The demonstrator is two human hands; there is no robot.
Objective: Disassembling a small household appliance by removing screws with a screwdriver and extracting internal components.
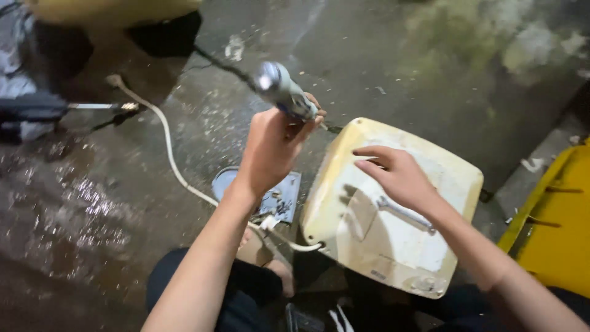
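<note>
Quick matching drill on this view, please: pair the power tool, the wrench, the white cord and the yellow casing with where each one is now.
1 power tool
2 wrench
3 white cord
4 yellow casing

a lying on the casing's white panel
b held up in the left hand
c under the right hand
d trailing across the wet floor

Pairs: 1-b, 2-a, 3-d, 4-c

Wet, dark concrete floor (110, 209) (glistening under harsh light), littered with pale specks.
</note>
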